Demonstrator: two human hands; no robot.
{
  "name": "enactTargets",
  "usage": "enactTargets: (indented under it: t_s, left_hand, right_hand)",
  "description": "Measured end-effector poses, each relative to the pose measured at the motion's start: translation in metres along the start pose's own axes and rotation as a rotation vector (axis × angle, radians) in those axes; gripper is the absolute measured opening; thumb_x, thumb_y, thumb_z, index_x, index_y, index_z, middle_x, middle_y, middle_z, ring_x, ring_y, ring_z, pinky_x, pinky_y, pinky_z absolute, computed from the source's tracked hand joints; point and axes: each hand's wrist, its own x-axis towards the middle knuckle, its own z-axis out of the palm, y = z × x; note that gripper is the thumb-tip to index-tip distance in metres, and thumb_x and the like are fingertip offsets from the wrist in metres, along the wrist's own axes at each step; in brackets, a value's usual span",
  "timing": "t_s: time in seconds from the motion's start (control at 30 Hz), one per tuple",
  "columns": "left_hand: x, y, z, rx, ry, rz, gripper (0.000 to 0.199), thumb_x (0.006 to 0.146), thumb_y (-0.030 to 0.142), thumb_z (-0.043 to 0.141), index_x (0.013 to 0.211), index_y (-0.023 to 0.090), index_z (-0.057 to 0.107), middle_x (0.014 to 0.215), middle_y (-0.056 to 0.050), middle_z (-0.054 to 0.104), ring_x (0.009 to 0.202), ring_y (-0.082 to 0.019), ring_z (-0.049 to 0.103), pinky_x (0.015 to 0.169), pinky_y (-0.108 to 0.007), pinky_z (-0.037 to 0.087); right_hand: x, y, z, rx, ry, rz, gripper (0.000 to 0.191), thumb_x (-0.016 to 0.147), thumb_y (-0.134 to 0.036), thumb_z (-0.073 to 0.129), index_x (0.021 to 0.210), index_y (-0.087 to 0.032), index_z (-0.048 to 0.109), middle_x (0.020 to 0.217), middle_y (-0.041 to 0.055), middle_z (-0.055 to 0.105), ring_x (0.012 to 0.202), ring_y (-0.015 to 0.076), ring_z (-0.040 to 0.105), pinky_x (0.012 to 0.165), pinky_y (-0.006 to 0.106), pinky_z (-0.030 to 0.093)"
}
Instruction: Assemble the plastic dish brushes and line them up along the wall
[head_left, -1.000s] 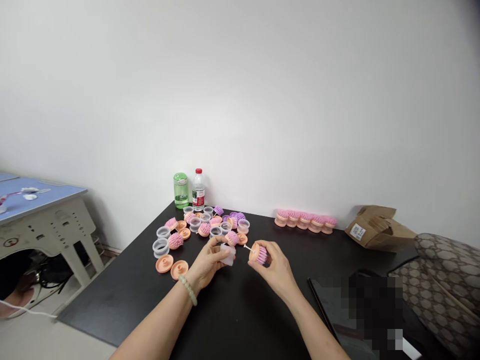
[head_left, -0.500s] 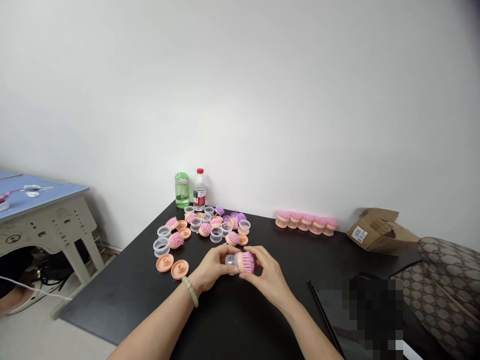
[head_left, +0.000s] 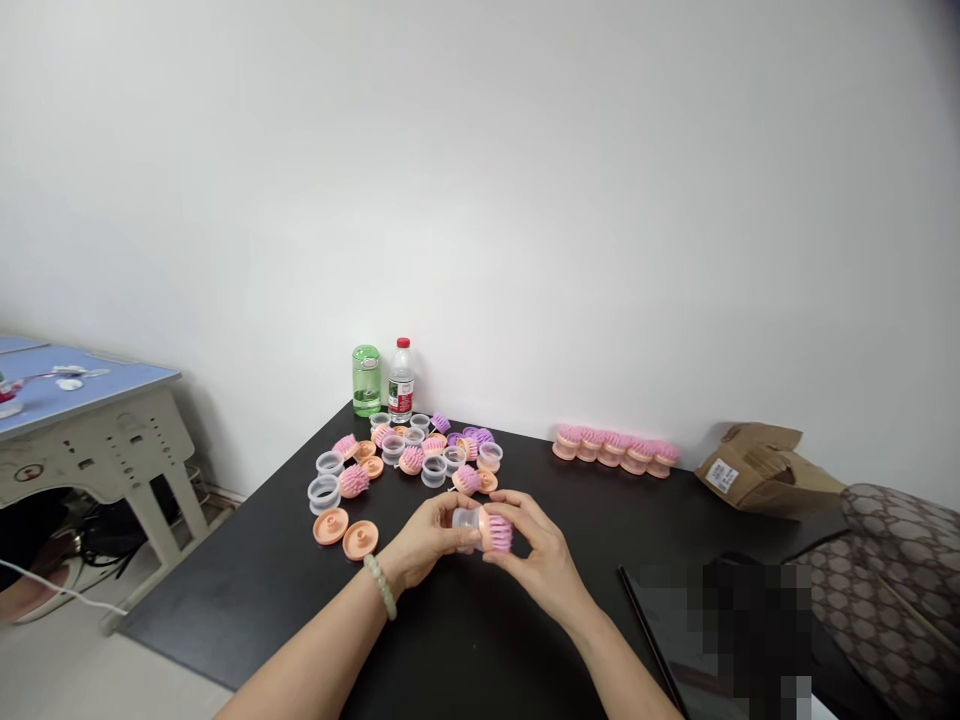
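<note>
Between my hands, above the black table, a pink-bristled brush head [head_left: 496, 530] with an orange base lies sideways against a clear plastic ring [head_left: 465, 519]. My left hand [head_left: 426, 540] is closed around the clear ring, a pale bead bracelet on its wrist. The fingertips of my right hand [head_left: 536, 545] grip the brush head at its orange rim. Left of them lie two orange round caps, one of them the near cap [head_left: 361, 540]. Loose brush heads [head_left: 354, 481] and clear rings [head_left: 324, 492] are scattered beyond.
A row of several assembled pink brushes [head_left: 615, 450] stands near the wall. At the back left are a green bottle [head_left: 367, 382] and a red-capped water bottle [head_left: 401, 385]. To the right lie a torn cardboard box [head_left: 765, 475], a patterned bag [head_left: 892, 580] and a dark, partly blurred object.
My hands stay in nearly the same place. The brush head and clear ring have turned slightly, and the bristles now show more toward me. The view has shifted a little.
</note>
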Motion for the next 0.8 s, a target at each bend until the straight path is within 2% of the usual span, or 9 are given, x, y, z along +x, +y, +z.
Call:
enactTargets:
  t_s: [0.17,0.27,0.4,0.5,0.6,0.67,0.73,0.8]
  left_hand:
    - [0.0,0.0,0.0,-0.045,-0.077,-0.078,0.044,0.069,0.044,0.084,0.093,0.013,0.064,0.077,-0.004,0.066,0.062,-0.012,0.063,0.055,-0.021,0.042]
    - [0.0,0.0,0.001,-0.048,-0.097,-0.141,0.045,0.074,0.053,0.077,0.089,0.015,0.06,0.07,-0.001,0.063,0.05,-0.009,0.059,0.047,-0.019,0.037]
    - [0.0,-0.001,0.002,-0.028,-0.067,-0.136,0.045,0.077,0.058,0.072,0.083,0.016,0.057,0.063,0.002,0.059,0.045,-0.007,0.053,0.044,-0.019,0.032]
    - [-0.001,-0.001,0.003,0.027,-0.032,-0.081,0.044,0.074,0.054,0.077,0.088,0.016,0.06,0.068,0.001,0.061,0.052,-0.008,0.054,0.049,-0.02,0.034]
    - [-0.001,-0.002,0.002,0.066,-0.038,0.031,0.048,0.062,0.041,0.089,0.095,0.016,0.064,0.078,-0.001,0.063,0.066,-0.011,0.056,0.06,-0.022,0.04]
    - [0.001,-0.005,0.0,0.044,-0.055,0.086,0.052,0.056,0.033,0.093,0.097,0.016,0.065,0.082,-0.001,0.065,0.073,-0.013,0.057,0.068,-0.024,0.042]
    - [0.002,-0.007,-0.002,0.016,-0.058,0.102,0.052,0.056,0.029,0.093,0.098,0.017,0.065,0.085,-0.002,0.067,0.076,-0.014,0.058,0.073,-0.025,0.042]
    - [0.004,-0.01,-0.004,0.0,-0.052,0.11,0.052,0.056,0.026,0.093,0.099,0.017,0.064,0.086,-0.002,0.067,0.077,-0.014,0.059,0.074,-0.026,0.043]
  right_hand:
    - [-0.001,0.001,-0.003,-0.031,-0.041,-0.069,0.036,0.082,-0.017,0.068,0.114,-0.031,0.069,0.129,0.0081,0.059,0.114,0.0262,0.061,0.098,0.042,0.051]
    - [-0.001,0.0,-0.003,-0.05,-0.059,-0.103,0.038,0.083,-0.016,0.066,0.117,-0.032,0.068,0.131,0.0077,0.059,0.116,0.0267,0.06,0.099,0.044,0.05]
    - [-0.001,-0.004,-0.004,-0.061,-0.087,-0.08,0.033,0.083,-0.025,0.069,0.116,-0.031,0.067,0.119,0.0078,0.066,0.113,0.0284,0.061,0.096,0.045,0.052]
    - [0.0,-0.005,-0.004,-0.068,-0.097,0.008,0.031,0.081,-0.031,0.072,0.111,-0.028,0.066,0.11,0.0066,0.069,0.103,0.0274,0.064,0.09,0.04,0.053]
    - [0.001,-0.004,-0.002,-0.106,-0.113,0.2,0.023,0.08,-0.035,0.071,0.102,-0.027,0.066,0.094,0.0015,0.071,0.081,0.0221,0.066,0.072,0.032,0.054]
    - [0.001,-0.002,0.0,-0.112,-0.139,0.299,0.019,0.08,-0.036,0.069,0.095,-0.026,0.065,0.08,-0.0021,0.069,0.068,0.0187,0.063,0.061,0.028,0.05]
    - [0.001,0.0,0.002,-0.067,-0.149,0.327,0.019,0.079,-0.037,0.07,0.093,-0.025,0.064,0.078,-0.0026,0.068,0.068,0.0182,0.062,0.061,0.027,0.049]
    - [0.001,0.003,0.004,0.026,-0.139,0.326,0.024,0.079,-0.037,0.07,0.098,-0.024,0.064,0.087,-0.0002,0.07,0.076,0.0196,0.065,0.066,0.029,0.052]
